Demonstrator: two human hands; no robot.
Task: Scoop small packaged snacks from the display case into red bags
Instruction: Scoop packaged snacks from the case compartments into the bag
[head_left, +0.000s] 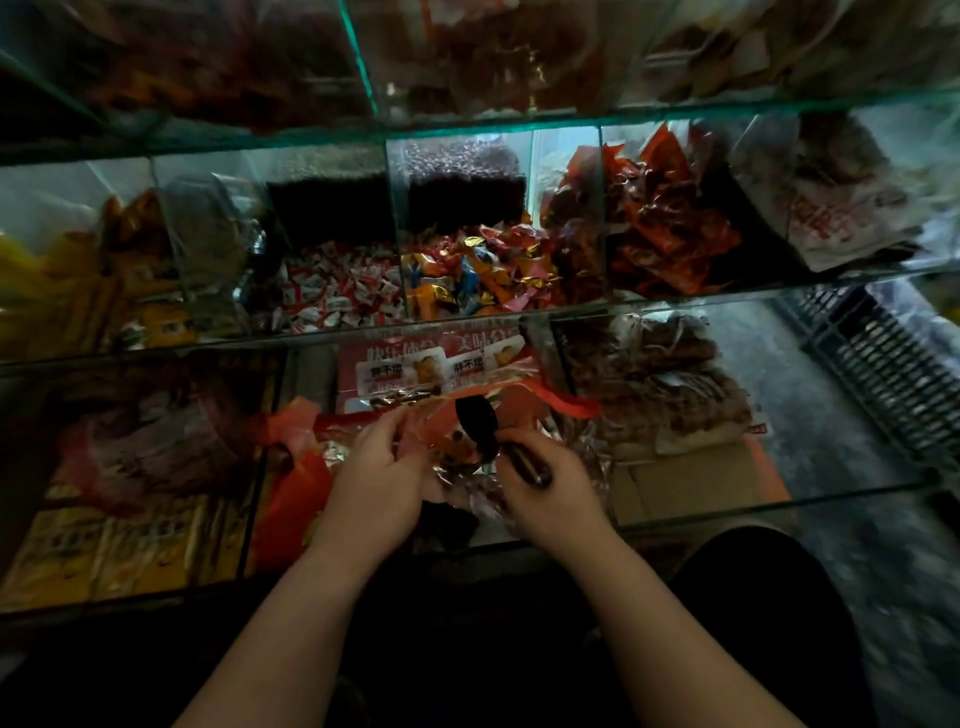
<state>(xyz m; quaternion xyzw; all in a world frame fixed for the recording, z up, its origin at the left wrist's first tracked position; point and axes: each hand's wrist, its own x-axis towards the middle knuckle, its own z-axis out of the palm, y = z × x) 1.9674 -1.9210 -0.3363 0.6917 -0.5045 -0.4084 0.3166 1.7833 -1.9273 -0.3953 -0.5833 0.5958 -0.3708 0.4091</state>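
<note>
The glass display case (675, 296) rises in tiers in front of the person, and the work happens in the middle compartment of its lowest tier. The red bag (441, 418) is held there, low over the pile and touching it as far as I can judge. The left hand (379, 467) pinches the near edge of the bag between curled fingers and thumb, so the mouth is lifted a little. The right hand (550, 488) has its fingers closed around the handle of a dark scoop (478, 423), whose bowl sits at the mouth of the bag. The small snacks (467, 480) in shiny wrappers lie just under both hands. The light is poor, so I cannot tell if the scoop is full. To do this step well, I think the left hand should pull the mouth wider and hold it taut. The scoop should go well inside before it tips, otherwise the light packets may slide over the thin rim.
</note>
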